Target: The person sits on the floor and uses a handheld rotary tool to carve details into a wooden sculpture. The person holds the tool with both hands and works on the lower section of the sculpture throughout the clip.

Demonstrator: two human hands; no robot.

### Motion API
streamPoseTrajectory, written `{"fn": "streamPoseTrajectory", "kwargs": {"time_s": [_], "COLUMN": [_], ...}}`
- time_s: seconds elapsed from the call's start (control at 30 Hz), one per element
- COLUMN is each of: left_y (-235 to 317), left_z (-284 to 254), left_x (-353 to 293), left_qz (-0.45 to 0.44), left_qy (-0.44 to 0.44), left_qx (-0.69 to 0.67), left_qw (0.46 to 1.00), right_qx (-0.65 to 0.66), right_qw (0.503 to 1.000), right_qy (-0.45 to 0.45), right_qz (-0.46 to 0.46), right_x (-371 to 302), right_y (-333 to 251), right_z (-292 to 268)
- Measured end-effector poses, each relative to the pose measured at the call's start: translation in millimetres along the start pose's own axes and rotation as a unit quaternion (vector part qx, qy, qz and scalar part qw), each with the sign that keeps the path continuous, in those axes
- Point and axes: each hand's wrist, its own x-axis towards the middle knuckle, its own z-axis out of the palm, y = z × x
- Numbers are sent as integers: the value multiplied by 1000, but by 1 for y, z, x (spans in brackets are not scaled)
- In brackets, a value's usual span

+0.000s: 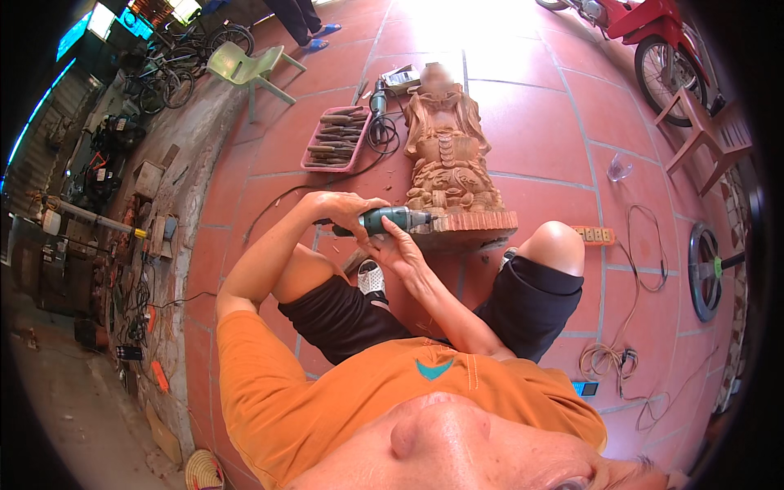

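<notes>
A carved wooden statue [446,151] stands on the tiled floor in front of my knees, its ridged wooden base [482,221] facing me. A green and black die grinder [384,219] lies level across the left part of that base. My left hand [343,210] is wrapped round its rear body from above. From below, my right hand [398,251] grips it near the front, thumb up along the housing. The grinder's tip is at the base's left edge; whether it touches the wood I cannot tell.
Left of the statue are a pink basket [307,155] of chisels and a second power tool [378,100] with its cord. An orange power strip [594,236] and loose cables lie right. Around stand a green chair [238,65], a brown stool [709,129] and a red motorbike [645,24]. Someone's legs [296,18] show far back.
</notes>
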Motion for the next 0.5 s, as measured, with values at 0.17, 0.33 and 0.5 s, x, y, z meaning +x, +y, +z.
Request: {"fn": "streamPoseTrajectory", "kwargs": {"time_s": [0.17, 0.33, 0.5], "left_y": [7, 5, 0], "left_z": [2, 15, 26], "left_x": [1, 5, 6], "left_qz": [15, -2, 32], "left_qy": [13, 17, 56], "left_qx": [6, 4, 37], "left_qw": [1000, 1000, 997], "right_qx": [3, -30, -53], "right_qw": [1000, 999, 999], "right_qy": [-3, 9, 6], "right_qz": [13, 15, 3], "right_x": [2, 1, -5], "right_y": [0, 6, 10], "right_z": [-9, -12, -8]}}
